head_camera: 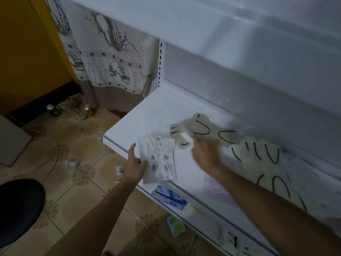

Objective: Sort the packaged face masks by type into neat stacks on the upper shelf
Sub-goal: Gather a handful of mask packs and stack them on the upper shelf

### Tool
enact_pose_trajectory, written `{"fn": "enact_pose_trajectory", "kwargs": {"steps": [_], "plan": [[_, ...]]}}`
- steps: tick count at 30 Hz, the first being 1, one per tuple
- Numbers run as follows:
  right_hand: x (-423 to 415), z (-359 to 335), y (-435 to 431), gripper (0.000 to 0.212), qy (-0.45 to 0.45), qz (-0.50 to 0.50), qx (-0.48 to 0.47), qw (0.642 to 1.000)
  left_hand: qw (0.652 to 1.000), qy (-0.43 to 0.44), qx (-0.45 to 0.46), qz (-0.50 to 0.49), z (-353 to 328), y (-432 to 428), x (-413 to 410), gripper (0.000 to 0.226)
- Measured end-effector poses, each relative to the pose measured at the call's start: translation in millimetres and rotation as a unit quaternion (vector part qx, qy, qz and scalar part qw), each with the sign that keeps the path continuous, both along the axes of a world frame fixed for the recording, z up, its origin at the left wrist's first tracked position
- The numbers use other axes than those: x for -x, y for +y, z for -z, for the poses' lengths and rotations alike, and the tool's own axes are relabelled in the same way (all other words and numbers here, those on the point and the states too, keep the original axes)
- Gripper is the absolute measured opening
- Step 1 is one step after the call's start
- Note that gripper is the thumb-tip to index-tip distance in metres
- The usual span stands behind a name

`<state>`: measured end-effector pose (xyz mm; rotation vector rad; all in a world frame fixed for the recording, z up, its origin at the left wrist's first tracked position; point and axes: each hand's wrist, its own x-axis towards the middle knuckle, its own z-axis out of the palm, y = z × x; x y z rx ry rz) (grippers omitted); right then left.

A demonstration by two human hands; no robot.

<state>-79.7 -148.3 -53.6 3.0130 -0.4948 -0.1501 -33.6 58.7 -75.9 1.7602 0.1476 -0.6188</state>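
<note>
On the white shelf [129, 122], near its left front corner, lies a small stack of clear packets holding white masks with blue prints [159, 159]. My left hand [135, 163] holds the stack's left edge, thumb on top. My right hand [203, 154], blurred, pinches the near end of a cream mask packet with black ear loops [195, 130] just behind the stack. More cream packets with black loops [258, 157] lie spread to the right along the shelf. A purple mask packet [217, 189] lies partly under my right forearm.
Another white shelf [203, 24] overhangs above. Below the front edge, a lower shelf carries blue toothpaste boxes [168, 197] and a green packet [176, 226]. Small litter lies on the tiled floor. A black stool [18, 209] stands at the lower left; a patterned curtain [103, 58] hangs behind.
</note>
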Motion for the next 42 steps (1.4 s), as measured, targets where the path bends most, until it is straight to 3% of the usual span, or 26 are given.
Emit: {"fn": "enact_pose_trajectory", "kwargs": {"steps": [2,3,5,6,8,10,13,16,19,21,24,26,31,35,39,42], "plan": [[-3.2,-3.0,45.2,0.037,-0.014,-0.005,-0.199,0.98,0.994,0.08,0.052,-0.043,-2.7,-3.4,2.7,0.043],[-4.8,-2.8,63.5,0.036,-0.002,0.003,-0.305,0.952,0.99,0.113,0.065,-0.05,-4.5,-3.9,3.5,0.03],[-3.4,-1.7,87.0,0.036,0.038,0.065,-0.484,0.872,0.991,0.126,0.048,-0.022,-2.5,-3.2,4.0,0.028],[-0.4,-2.0,92.1,0.035,0.048,0.106,-0.541,0.833,0.994,0.105,0.02,-0.01,0.9,-2.5,1.6,0.026],[10.5,-6.7,94.6,0.036,0.016,0.15,-0.577,0.802,0.998,0.056,-0.024,-0.014,5.6,0.2,-1.1,0.017],[25.4,-16.8,87.9,0.042,-0.027,0.131,-0.507,0.851,0.999,0.046,-0.019,-0.017,6.5,4.2,-1.9,0.012],[40.0,-47.4,75.9,0.05,-0.027,0.033,-0.274,0.961,0.998,-0.001,-0.052,0.042,-1.0,18.4,-1.2,0.014],[41.8,-87.4,97.1,0.065,-0.039,0.0,-0.154,0.987,0.971,-0.112,-0.104,0.183,-23.8,54.1,-4.0,0.02],[32.1,-117.6,139.5,0.081,-0.063,-0.005,-0.162,0.985,0.91,-0.213,-0.159,0.318,-70.2,91.0,-13.6,0.026],[27.5,-137.1,165.1,0.084,-0.069,0.037,-0.253,0.964,0.877,-0.273,-0.165,0.36,-109.1,113.7,-20.8,0.026],[24.5,-165.6,191.1,0.051,-0.121,0.079,-0.431,0.891,0.86,-0.327,-0.133,0.368,-164.1,146.8,-33.8,0.03],[23.1,-184.6,202.1,0.031,-0.164,0.07,-0.459,0.87,0.841,-0.364,-0.134,0.377,-197.4,165.2,-44.5,0.032],[21.3,-251.0,219.4,0.026,-0.224,0.031,-0.465,0.856,0.803,-0.445,-0.129,0.374,-276.9,172.8,-59.7,0.025],[31.5,-309.0,211.5,0.02,-0.316,0.038,-0.392,0.863,0.795,-0.496,-0.085,0.338,-337.1,153.5,-55.5,0.016],[59.4,-364.8,181.4,0.017,-0.379,0.039,-0.327,0.865,0.746,-0.595,-0.038,0.298,-383.9,116.2,-35.4,0.036],[91.7,-398.2,147.3,0.016,-0.446,0.059,-0.286,0.846,0.753,-0.633,-0.001,0.182,-405.4,76.7,-20.4,0.068]]}}
